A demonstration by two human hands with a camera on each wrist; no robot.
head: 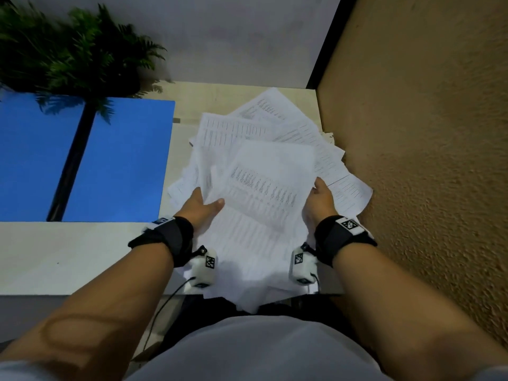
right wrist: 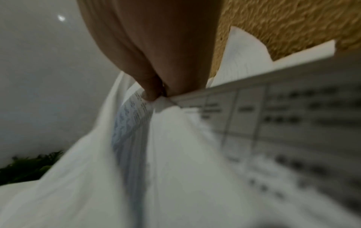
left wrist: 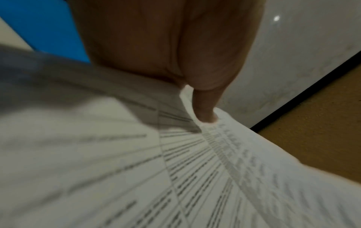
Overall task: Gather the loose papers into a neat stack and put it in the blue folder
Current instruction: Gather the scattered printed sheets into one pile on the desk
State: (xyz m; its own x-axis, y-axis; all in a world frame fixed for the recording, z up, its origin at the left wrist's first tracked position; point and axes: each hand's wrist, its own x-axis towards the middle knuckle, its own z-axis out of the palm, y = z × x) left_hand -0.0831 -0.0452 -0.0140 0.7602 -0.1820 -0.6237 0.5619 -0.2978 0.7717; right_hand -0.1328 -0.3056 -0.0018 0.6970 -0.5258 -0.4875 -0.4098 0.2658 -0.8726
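A messy fan of white printed papers (head: 261,188) lies between my two hands at the right end of the table, some sheets hanging over the front edge. My left hand (head: 203,206) grips the pile's left side, thumb on top and fingers hidden under the sheets. My right hand (head: 320,198) holds the right side the same way. In the left wrist view my thumb (left wrist: 203,106) presses on the papers (left wrist: 136,169). In the right wrist view my thumb (right wrist: 152,91) pinches the sheets (right wrist: 175,154). The blue folder (head: 118,160) lies open and flat at the left.
A dark green fern (head: 77,56) stands at the back left, its black stem crossing the folder. A rough tan wall (head: 426,133) runs close along the right of the papers. The pale table (head: 68,257) stretches left of my arms.
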